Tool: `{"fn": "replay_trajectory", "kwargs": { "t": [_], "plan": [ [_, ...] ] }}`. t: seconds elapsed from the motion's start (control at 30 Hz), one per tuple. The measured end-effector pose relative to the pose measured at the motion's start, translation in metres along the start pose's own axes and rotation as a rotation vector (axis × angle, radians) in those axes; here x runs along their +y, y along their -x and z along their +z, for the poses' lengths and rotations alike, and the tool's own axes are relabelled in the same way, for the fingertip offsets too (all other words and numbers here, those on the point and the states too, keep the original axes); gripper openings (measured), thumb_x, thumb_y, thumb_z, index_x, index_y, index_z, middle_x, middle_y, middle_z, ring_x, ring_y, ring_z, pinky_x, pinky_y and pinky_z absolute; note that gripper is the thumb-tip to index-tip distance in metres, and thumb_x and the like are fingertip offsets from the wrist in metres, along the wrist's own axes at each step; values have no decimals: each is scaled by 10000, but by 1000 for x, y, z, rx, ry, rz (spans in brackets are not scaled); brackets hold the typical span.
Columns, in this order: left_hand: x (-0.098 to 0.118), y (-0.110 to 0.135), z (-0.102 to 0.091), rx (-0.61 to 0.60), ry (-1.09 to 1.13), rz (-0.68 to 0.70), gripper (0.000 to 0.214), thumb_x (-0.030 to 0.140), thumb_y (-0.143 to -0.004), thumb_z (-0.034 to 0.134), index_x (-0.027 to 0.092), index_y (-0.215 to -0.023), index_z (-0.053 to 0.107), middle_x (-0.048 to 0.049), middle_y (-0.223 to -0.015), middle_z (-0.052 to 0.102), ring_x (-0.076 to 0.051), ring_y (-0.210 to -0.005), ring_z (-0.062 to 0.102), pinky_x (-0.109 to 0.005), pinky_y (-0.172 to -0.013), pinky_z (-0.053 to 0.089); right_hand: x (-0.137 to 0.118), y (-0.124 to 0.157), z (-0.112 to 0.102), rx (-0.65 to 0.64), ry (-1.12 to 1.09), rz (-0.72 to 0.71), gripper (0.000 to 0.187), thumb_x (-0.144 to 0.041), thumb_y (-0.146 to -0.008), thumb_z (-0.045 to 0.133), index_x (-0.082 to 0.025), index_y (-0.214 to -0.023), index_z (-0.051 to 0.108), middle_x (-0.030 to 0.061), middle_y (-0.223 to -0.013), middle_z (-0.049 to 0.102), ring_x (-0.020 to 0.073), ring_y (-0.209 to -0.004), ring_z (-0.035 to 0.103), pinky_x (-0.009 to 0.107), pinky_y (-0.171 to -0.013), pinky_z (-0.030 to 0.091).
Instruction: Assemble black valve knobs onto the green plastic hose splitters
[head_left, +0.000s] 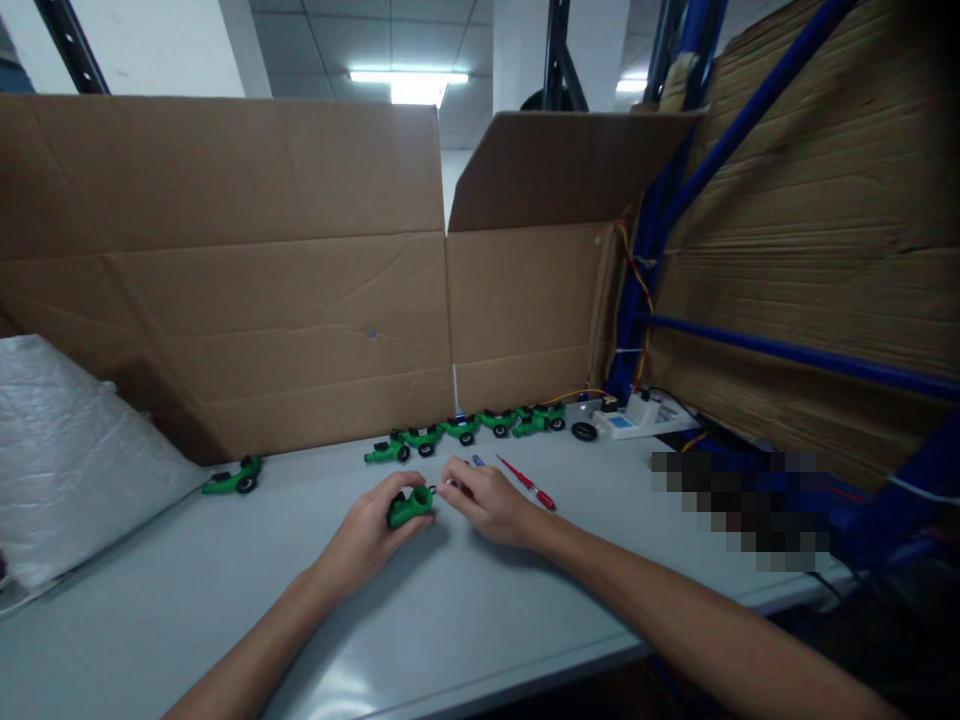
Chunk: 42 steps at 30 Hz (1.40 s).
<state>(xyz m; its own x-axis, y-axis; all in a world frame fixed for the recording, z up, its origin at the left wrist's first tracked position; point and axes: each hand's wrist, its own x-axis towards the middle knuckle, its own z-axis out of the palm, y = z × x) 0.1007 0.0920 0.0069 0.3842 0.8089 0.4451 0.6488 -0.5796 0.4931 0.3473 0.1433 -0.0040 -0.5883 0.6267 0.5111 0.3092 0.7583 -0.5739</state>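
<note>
My left hand (371, 530) is closed around a green toy car body (410, 506) just above the grey table (480, 610). My right hand (487, 500) pinches a small part against the front end of that body; the part is too small to name. A row of several finished green toy cars (465, 430) with black wheels stands along the cardboard wall behind my hands. One more green car (234, 478) sits apart at the left. A red pen-like tool (529, 483) lies just right of my right hand.
Brown cardboard walls (300, 300) close off the back of the table. A silver foil bag (67, 450) lies at the left. A loose black wheel (583, 431) and a white device (626, 420) with wires sit at the back right, by a blue metal rack (750, 345).
</note>
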Motion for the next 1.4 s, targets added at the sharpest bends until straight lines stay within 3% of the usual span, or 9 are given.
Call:
{"fn": "replay_trajectory", "kwargs": {
  "t": [0.17,0.3,0.5,0.73,0.97,1.23,1.4],
  "plan": [
    [1,-1,-1,-23,-19,-31,360,393,-970,737,244,-1273,611,-52,-1166,758,-221,-1005,736,-333,-921,568,2,-2,-1,39,-25,-102,241,-385,-1133,465,-225,-1087,640,61,-1035,687,212,-944,641,318,-876,467],
    [3,-2,-3,-54,8,21,288,379,-995,709,234,-1240,663,-84,-1244,734,-240,-1132,706,-376,-1024,548,1,-4,-2,75,-53,-119,266,-320,-1148,391,-227,-1176,640,90,-1139,687,226,-1067,643,360,-967,482],
    [9,-3,-5,-107,36,49,377,422,-1008,693,269,-1352,682,-107,-1371,680,-273,-1250,663,-456,-1121,514,-5,-2,-4,82,-53,-26,230,-335,-1139,419,-230,-1191,617,57,-1052,710,206,-905,659,329,-847,475],
    [8,-1,-4,-154,27,26,436,420,-1026,666,300,-1444,632,-93,-1335,668,-259,-1209,664,-421,-1080,527,-8,-1,-4,59,-155,10,187,-386,-1117,486,-226,-1102,581,4,-889,663,177,-781,630,287,-746,446],
    [8,-1,-3,-167,25,29,376,439,-1025,661,256,-1353,663,-86,-1234,681,-255,-1129,672,-393,-1028,531,-13,-4,-1,60,-199,12,217,-376,-1096,523,-212,-1000,629,13,-910,658,183,-835,592,295,-773,443],
    [9,2,-2,-166,52,9,414,405,-1052,614,270,-1443,594,-99,-1333,700,-265,-1216,671,-432,-1079,519,-11,-2,-1,107,-228,55,191,-384,-1100,523,-219,-1067,614,5,-884,652,177,-770,604,290,-712,436],
    [10,2,-6,-172,10,-19,339,440,-1060,582,237,-1324,644,-91,-1225,718,-253,-1121,683,-409,-1022,534,-8,-2,0,119,-185,70,190,-384,-1088,560,-211,-1065,636,-4,-830,644,175,-735,610,290,-691,433]
  ]
}}
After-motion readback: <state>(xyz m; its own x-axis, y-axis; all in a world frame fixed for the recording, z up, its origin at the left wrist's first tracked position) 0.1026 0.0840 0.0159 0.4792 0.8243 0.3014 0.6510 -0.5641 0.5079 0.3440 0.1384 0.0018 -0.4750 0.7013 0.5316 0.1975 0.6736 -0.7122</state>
